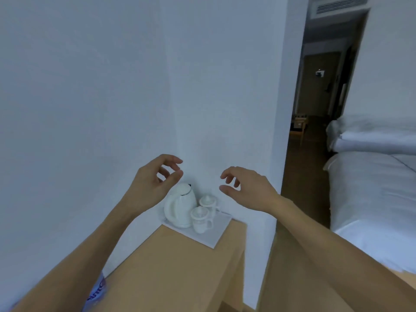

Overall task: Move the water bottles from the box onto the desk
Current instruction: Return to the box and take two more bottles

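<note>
Pale wood fills the lower middle: the desk (pixel 171 266) runs away from us to the white wall (pixel 90 86), and most of its top shows bare, room enough for bottles, I'd say. To the right, a bed (pixel 371 194) in white sheets, then a dark hallway (pixel 315 109) beyond the wall's corner. At the desk's far end, a white tray (pixel 216 237) sits square against the wall, likely parked there to keep the near stretch free. On it, a white kettle (pixel 180 208) stands upright with two lidded cups (pixel 203 218) just beside it.

Now the hands. Both are up in the air above the far end of the desk, touching nothing. The left hand (pixel 155 183) has fingers loosely curled and empty; the right hand (pixel 245 188) the same, palm down, thumb out, nothing held.

And the bottles? At the desk's near left edge, beneath the left forearm, a clear water bottle (pixel 98 289) with a printed label peeks out. The box itself is out of view, so how many remain I cannot say.
</note>
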Available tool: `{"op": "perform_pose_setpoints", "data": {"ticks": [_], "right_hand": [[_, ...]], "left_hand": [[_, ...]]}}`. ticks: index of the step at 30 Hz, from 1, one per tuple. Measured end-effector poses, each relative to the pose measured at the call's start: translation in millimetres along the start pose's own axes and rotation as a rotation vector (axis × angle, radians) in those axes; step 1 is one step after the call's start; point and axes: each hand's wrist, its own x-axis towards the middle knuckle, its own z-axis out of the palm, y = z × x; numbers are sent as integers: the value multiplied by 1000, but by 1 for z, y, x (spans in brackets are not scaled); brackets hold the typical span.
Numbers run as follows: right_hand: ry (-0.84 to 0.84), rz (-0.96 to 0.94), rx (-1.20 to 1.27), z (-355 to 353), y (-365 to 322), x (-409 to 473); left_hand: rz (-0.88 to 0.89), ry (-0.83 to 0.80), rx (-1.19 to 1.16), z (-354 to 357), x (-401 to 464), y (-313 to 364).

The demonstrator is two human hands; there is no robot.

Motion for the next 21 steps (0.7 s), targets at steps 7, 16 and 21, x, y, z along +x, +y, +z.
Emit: {"op": "perform_pose_setpoints", "data": {"ticks": [7, 16, 21], "right_hand": [[65, 142, -77, -76, 139, -44], [135, 299, -122, -147, 261, -75], [139, 369, -166, -161, 325, -71]], "left_hand": [[72, -76, -155, 143, 73, 67], [85, -177, -235, 274, 146, 114], [110, -193, -223, 340, 197, 121]]}}
